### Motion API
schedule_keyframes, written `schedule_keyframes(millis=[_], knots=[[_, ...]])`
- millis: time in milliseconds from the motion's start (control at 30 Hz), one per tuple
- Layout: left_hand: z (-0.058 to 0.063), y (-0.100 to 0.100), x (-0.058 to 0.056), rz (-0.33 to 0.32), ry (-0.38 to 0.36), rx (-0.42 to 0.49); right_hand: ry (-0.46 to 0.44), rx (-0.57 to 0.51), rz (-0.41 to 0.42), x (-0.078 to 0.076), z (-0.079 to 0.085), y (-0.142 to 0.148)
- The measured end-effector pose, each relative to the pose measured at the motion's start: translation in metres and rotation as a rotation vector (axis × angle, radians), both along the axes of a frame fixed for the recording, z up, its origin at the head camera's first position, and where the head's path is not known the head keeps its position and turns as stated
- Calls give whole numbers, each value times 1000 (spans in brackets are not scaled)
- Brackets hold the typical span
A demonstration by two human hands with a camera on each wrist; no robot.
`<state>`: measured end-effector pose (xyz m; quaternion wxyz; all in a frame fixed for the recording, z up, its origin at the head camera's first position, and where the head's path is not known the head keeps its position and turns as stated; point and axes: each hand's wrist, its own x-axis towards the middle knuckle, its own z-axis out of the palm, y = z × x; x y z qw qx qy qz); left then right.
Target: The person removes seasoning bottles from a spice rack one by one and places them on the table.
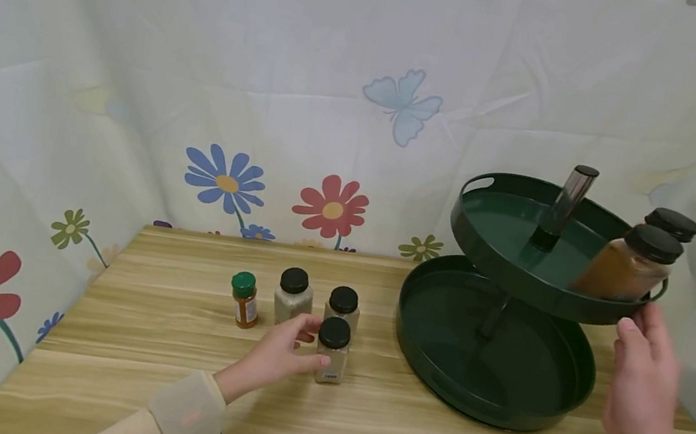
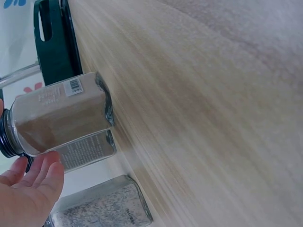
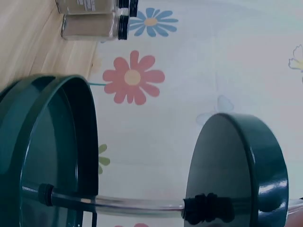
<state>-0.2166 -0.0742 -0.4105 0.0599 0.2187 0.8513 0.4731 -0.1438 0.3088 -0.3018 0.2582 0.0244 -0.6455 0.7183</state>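
My left hand (image 1: 282, 351) is at the front black-capped spice jar (image 1: 331, 355), thumb on its near side and fingers on its left. In the left wrist view, loosely bent fingers lie beside this clear jar (image 2: 61, 111) of tan powder, not closed round it. Two more black-capped jars stand close by: one (image 1: 343, 307) right behind it, another (image 1: 292, 299) to the left. On the far right, my right hand (image 1: 644, 393) holds the upper rim of a dark green two-tier tray (image 1: 510, 273); its fingertips are partly hidden. In the right wrist view the hand barely shows.
A small green-capped bottle (image 1: 244, 301) stands left of the jars. Two black-capped jars, the nearer one (image 1: 627, 269) brown, sit at the right of the upper tier. The lower tier (image 1: 489, 406) rests on the wooden table (image 1: 164, 340). Behind hangs a flowered cloth (image 1: 310, 112).
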Motion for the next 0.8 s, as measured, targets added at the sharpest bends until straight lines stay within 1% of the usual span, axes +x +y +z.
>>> schedule_keyframes(millis=[133,233,267,367,433,500,600,667,767,800], knots=[[0,0,0,-1,-1,0,-13,17,6,5,-3,-3],[0,0,0,-2,-2,-1,-57,79,-29,9,-4,-4],[0,0,0,-2,-3,-1,-81,105,-52,10,-4,-3],[0,0,0,-3,-7,1,-156,223,-180,12,-3,-1],[0,1,0,-2,-11,2,-196,245,-282,10,0,1],[0,1,0,-3,-13,4,-209,205,-378,5,4,4],[0,0,0,-3,-8,2,-164,56,-460,-6,10,14],[0,0,0,-3,-5,1,-139,-48,-478,-14,14,23],[1,0,0,-1,-6,-5,-144,-130,-460,-24,18,39],[1,0,0,-1,-8,-7,-149,-160,-440,-28,19,44]])
